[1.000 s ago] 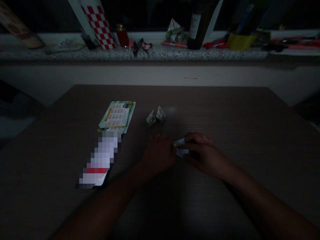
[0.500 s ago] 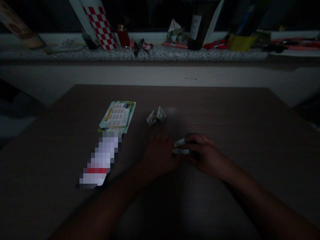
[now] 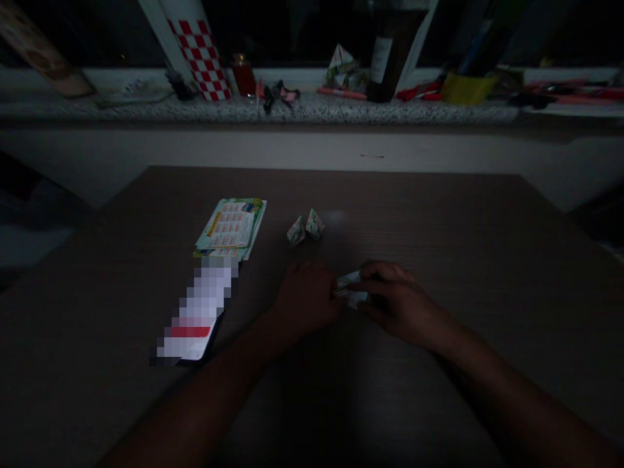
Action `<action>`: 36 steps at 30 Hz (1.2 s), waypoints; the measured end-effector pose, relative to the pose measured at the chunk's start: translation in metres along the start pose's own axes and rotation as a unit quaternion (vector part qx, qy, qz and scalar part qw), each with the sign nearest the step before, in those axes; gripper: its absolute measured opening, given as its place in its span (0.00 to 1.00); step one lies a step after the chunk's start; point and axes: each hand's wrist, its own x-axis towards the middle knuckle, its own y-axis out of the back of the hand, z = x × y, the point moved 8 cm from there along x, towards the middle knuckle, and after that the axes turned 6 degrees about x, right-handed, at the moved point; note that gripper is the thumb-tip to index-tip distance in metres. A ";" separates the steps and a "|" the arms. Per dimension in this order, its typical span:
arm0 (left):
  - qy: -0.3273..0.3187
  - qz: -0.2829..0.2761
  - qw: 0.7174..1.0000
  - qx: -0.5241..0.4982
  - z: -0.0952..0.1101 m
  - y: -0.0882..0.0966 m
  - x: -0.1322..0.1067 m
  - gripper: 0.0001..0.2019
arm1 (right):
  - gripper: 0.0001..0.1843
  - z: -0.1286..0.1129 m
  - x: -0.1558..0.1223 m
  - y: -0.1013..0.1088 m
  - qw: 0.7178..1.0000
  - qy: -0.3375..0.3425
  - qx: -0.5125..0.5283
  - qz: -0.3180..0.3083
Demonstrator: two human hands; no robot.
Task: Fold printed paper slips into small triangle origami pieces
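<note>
A small folded piece of printed paper (image 3: 351,286) lies on the table between my two hands. My right hand (image 3: 394,292) is closed on its right part, the index finger stretched across the top and the thumb at the near edge. My left hand (image 3: 309,292) covers the paper's left end, with its thumb near the close edge; its fingertips are partly hidden in the dim light. Just beyond my hands stand two small folded paper pieces (image 3: 314,224), pointed and printed in green and red.
To the left lies a stack of printed calendar sheets (image 3: 231,224), with a phone (image 3: 199,318) in front of it, its screen blurred out. Behind the wooden table (image 3: 439,214), a stone sill (image 3: 302,114) bears a red-and-white checkered tube (image 3: 203,62), a dark bottle (image 3: 383,62) and pens.
My left hand has shifted slightly left and its thumb has drawn back, so more of the folded paper shows. My right hand stays nearly in place.
</note>
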 end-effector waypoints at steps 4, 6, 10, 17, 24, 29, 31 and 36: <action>0.009 -0.006 1.000 -0.027 -0.010 0.000 -0.001 0.09 | 0.19 -0.001 0.000 0.001 1.000 -0.001 -0.005 -0.001; 0.012 -0.008 0.999 -0.041 -0.015 0.000 -0.001 0.08 | 0.20 -0.001 0.000 0.001 1.000 0.000 -0.004 0.000; 0.022 -0.019 0.997 -0.075 -0.025 0.001 -0.002 0.06 | 0.21 -0.002 -0.001 0.002 1.000 -0.004 -0.002 0.000; 0.053 0.031 0.985 -0.162 -0.027 0.006 -0.009 0.05 | 0.21 -0.004 -0.002 0.002 1.000 -0.004 -0.003 0.013; -0.028 0.073 0.995 -0.062 -0.001 0.001 -0.013 0.09 | 0.18 -0.004 -0.003 -0.002 0.998 -0.046 -0.028 0.035; 0.011 0.077 0.996 -0.032 -0.010 -0.001 -0.013 0.11 | 0.17 -0.003 -0.003 -0.002 0.998 -0.032 -0.022 0.043; 0.020 0.082 0.996 -0.027 -0.011 0.000 -0.014 0.11 | 0.17 -0.002 -0.003 -0.002 0.998 -0.029 -0.021 0.043; 0.034 0.099 0.995 -0.010 -0.008 0.002 -0.017 0.10 | 0.19 -0.001 -0.004 -0.003 0.999 -0.031 -0.016 0.037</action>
